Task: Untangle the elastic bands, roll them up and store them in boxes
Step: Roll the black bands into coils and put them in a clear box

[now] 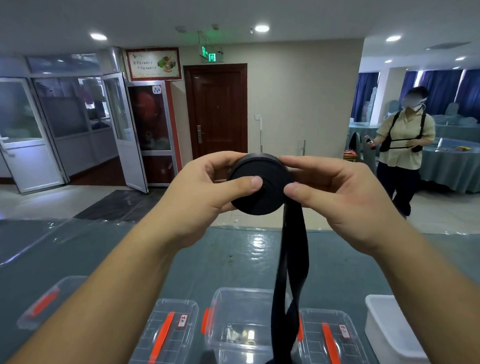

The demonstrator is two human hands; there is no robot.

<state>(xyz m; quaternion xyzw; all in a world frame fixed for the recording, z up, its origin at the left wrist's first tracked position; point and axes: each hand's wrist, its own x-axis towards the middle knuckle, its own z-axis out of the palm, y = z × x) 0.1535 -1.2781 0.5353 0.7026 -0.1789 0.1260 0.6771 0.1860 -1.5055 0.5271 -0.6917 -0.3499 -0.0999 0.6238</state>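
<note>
Table: we see a wide surface (95,253) under glossy teal plastic sheeting; its far edge runs across the view just below the hands, and bare sheeting lies open between that edge and the boxes
Boxes: we count three clear plastic lidded boxes with orange handles, left (43,303), centre-left (168,334) and right (328,345), plus one open clear box (237,318) between the last two
Tub: one white rectangular tub (391,334) at the right end of the row, open-topped
Bystander: one person (403,149) stands well apart on the right, beside a round draped table
Left hand: our left hand (205,197) grips the roll, thumb pressed on its flat face, fingers curled behind the rim
Right hand: our right hand (339,196) pinches the roll's right side, thumb in front, fingers over the top
Elastic band: one black flat band, wound into a tight disc (260,185) held above the table's far edge; its loose tail (291,265) hangs twisted down in front of the open box
</note>
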